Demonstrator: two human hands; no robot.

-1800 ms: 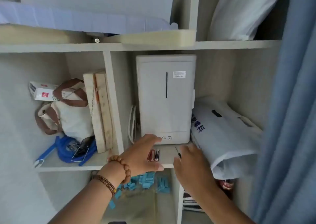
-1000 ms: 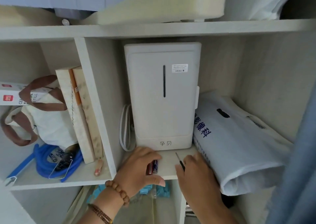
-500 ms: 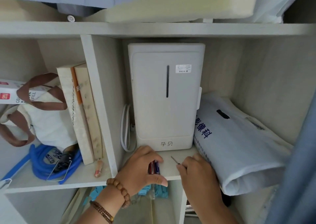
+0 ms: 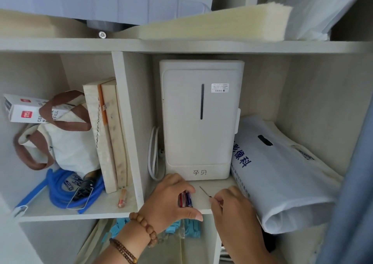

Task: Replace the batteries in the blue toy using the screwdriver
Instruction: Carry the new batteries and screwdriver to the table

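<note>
The left hand (image 4: 171, 199) grips the red and purple cylindrical batteries (image 4: 185, 200), its thumb at the front lip of the pale wooden shelf (image 4: 219, 184). At its 3 o'clock the right hand (image 4: 232, 205) pinches the thin dark-shafted screwdriver (image 4: 204, 191), tip toward 11. A tall white plastic appliance (image 4: 199, 122) stands just behind at 12, and a white printed plastic bag (image 4: 282, 173) crowds in at 3.

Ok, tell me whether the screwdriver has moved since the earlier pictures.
Yes: the screwdriver has swung its tip left, now below the white appliance logo; the right hand pinches it.
</note>
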